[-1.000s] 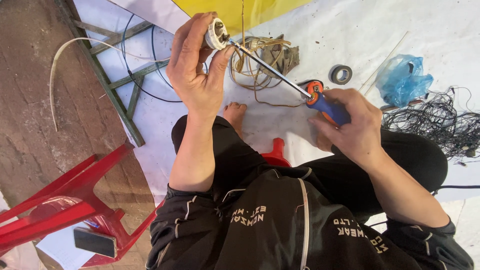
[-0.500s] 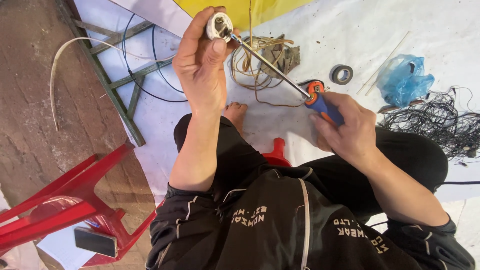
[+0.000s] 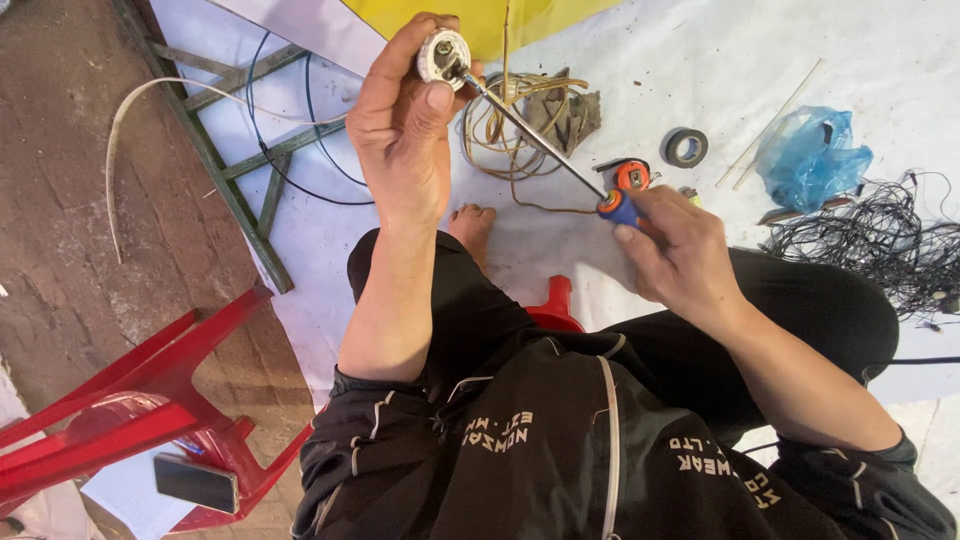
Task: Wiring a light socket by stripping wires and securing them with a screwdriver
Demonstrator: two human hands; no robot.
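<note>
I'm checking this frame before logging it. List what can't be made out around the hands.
- Head view: the left hand wraps the round white fitting, hiding its back and sides.
- The screwdriver tip inside the fitting is too small to tell.
- The right hand covers most of the screwdriver's handle.
- The black wire tangle is cut off by the right edge.

Red plastic stool (image 3: 120, 420), phone (image 3: 196, 483), tape roll (image 3: 686, 147), blue bag (image 3: 812, 157), tangled black wire (image 3: 870, 240)

A small round white fitting (image 3: 443, 55) with metal parts in its open face is held up high. A screwdriver (image 3: 545, 140), long steel shaft and blue-and-orange handle, slants down to the right, its tip set in the fitting's face.
</note>
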